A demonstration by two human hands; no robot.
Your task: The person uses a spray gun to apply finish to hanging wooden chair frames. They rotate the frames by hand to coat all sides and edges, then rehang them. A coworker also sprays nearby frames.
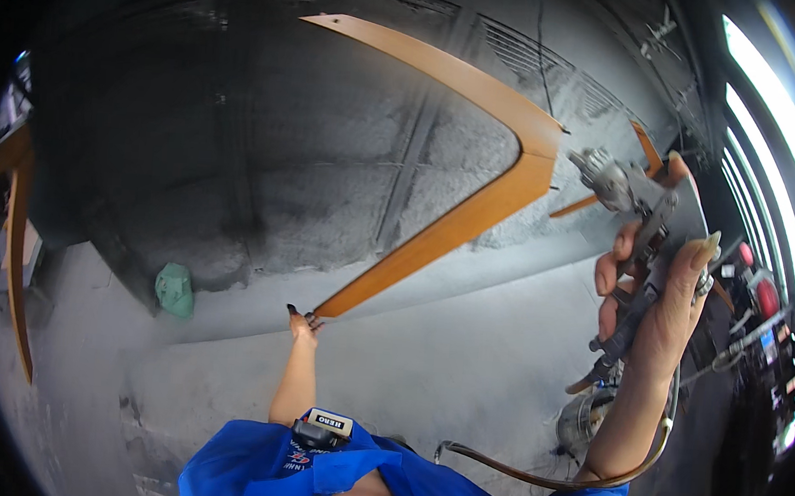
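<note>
A V-shaped brown wooden furniture leg frame (459, 217) hangs in the middle, its bend toward the right and a dark hook at the bend. My left hand (303, 324) is closed at its lower tip; the small fingers show only in part. In my right hand (666, 294) is a metal spray gun (640, 200), its nozzle facing the bend of the wood from a short distance. Pale mist shows near the nozzle. The fingers wrap round the gun's handle and trigger area, and a hose (529, 480) loops below my right forearm.
Other brown wooden parts hang at the left (17, 258) and behind the spray gun. A dusty grey booth wall (313, 141) with vents stands ahead. A green bag (174, 290) lies at its foot. Bright tube lights (775, 118) line the right side, above cluttered items.
</note>
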